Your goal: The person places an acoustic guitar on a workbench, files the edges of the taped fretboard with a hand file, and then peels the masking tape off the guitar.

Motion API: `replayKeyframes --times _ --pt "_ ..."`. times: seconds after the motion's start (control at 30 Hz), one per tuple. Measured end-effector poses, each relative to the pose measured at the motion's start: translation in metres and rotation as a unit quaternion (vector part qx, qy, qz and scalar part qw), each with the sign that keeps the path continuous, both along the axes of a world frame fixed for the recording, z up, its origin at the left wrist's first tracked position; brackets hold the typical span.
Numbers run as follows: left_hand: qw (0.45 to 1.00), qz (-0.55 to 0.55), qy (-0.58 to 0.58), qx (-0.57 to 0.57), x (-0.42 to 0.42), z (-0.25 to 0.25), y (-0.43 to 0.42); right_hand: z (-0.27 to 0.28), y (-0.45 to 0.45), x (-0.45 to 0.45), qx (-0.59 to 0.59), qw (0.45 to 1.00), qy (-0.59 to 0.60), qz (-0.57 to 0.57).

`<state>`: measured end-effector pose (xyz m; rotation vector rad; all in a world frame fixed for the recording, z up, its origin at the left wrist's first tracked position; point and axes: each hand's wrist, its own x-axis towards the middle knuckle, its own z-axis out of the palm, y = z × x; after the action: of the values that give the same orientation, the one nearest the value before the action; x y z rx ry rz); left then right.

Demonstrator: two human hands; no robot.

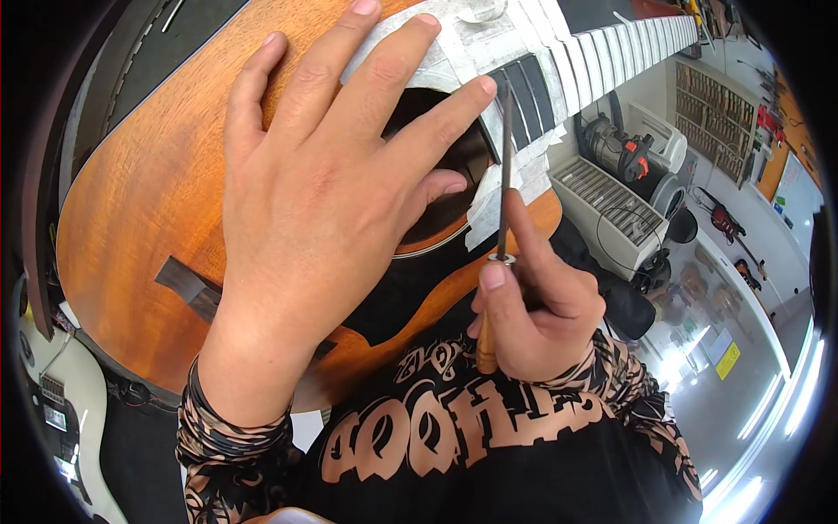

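An acoustic guitar point(140, 218) with an orange-brown wooden top lies before me, its neck pointing to the upper right. My left hand point(323, 183) rests with fingers spread over the top and across the soundhole point(406, 118); its index fingertip is by the end of the fretboard. Whitish masking tape point(471, 35) covers the wood around there and the fretboard point(602, 65) between the frets. A short dark stretch of fretboard point(526, 96) shows bare. My right hand point(546, 319) grips a thin file point(504, 175) by its wooden handle, index finger along the blade. The file's tip reaches the bare fretboard's edge.
A pale electric guitar point(65, 419) is at the lower left. Right of the neck are a vacuum cleaner point(624, 144) and a slatted cream-coloured box point(602, 201). A glass-topped case point(716, 323) stands at the right, with a red guitar point(724, 218) beyond it.
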<state>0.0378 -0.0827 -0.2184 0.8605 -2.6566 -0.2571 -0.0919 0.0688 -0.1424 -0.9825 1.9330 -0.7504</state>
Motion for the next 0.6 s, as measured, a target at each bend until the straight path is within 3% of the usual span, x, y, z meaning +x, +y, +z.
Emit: replayKeyframes --times 0.13,0.27,0.33,0.37,0.43,0.6 --pt "0.978 -0.044 0.058 -0.197 0.003 -0.036 -0.013 -0.006 -0.006 0.004 -0.002 1.0 0.003 -0.019" --pt "0.972 -0.052 0.071 -0.217 0.004 -0.038 -0.015 -0.012 -0.01 0.004 -0.012 0.999 0.031 0.008" --pt "0.973 -0.053 0.07 -0.216 0.002 -0.02 -0.009 -0.014 -0.016 0.009 -0.019 0.998 -0.006 -0.051" --pt "0.998 -0.006 -0.006 -0.057 -0.002 0.013 0.003 -0.015 -0.019 0.011 -0.019 0.998 -0.006 -0.052" --pt "0.99 0.042 -0.082 0.104 -0.006 0.032 0.009 -0.017 -0.026 0.013 -0.03 0.988 -0.102 -0.112" --pt "0.99 0.044 -0.084 0.108 -0.004 0.031 0.009 -0.014 -0.015 0.012 -0.025 0.996 -0.046 -0.078"
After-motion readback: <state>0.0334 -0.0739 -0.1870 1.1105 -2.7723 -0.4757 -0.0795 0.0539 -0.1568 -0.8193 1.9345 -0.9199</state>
